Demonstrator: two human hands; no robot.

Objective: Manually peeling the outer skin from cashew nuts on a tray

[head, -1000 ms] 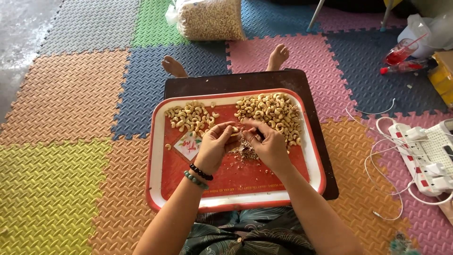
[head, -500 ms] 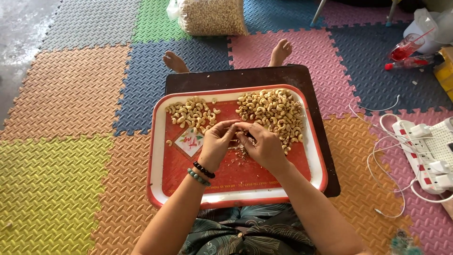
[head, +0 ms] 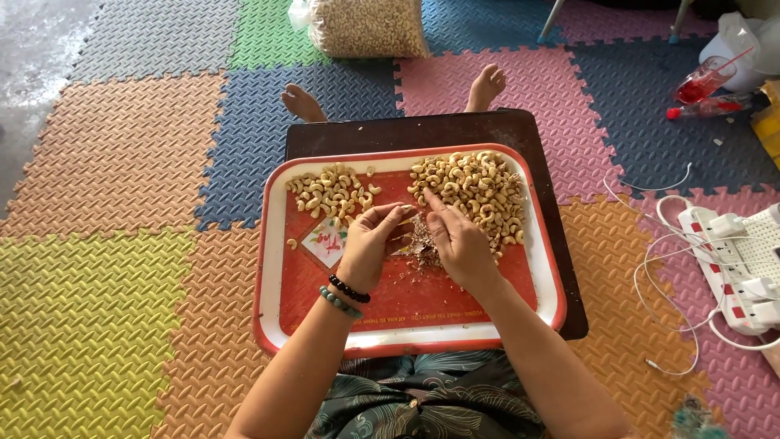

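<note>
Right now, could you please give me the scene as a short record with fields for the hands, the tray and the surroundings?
Left hand: over the tray's middle, fingertips pinching something small; what it is cannot be told
Right hand: beside the left, forefinger reaching to the right pile
Tray: red with a white rim, on a dark board
Left pile: smaller heap of cashew nuts
Right pile: larger heap
Scraps: thin flakes between the hands
Floor: coloured foam mats
Power strip: right, with white cables
</note>
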